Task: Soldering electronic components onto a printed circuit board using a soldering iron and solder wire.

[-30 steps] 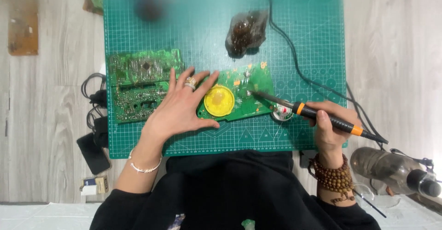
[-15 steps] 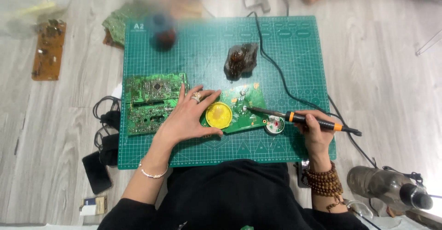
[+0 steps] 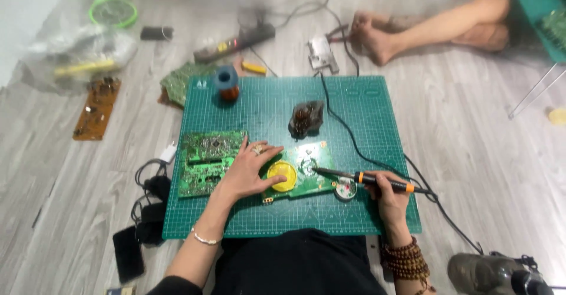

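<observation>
My left hand (image 3: 250,174) lies flat, fingers spread, on a small green circuit board (image 3: 306,174) that carries a round yellow part (image 3: 283,176). The board rests on a green cutting mat (image 3: 265,106). My right hand (image 3: 386,192) grips a soldering iron (image 3: 365,178) with a black and orange handle. Its tip touches the board just right of the yellow part. A small round tin (image 3: 345,189) sits under the iron's shaft. A larger green circuit board (image 3: 206,160) lies to the left of my left hand.
A brass-wool tip cleaner (image 3: 305,120) and a solder spool (image 3: 226,82) stand on the mat's far half. The iron's cable (image 3: 348,135) runs back to a power strip (image 3: 236,41). Another person's legs (image 3: 424,26) rest at the far right. A brown board (image 3: 97,107), a phone (image 3: 128,253) and cables lie left.
The view has tilted up and pulled back, showing more floor beyond the mat. My hands, the board and the iron stay in the same arrangement.
</observation>
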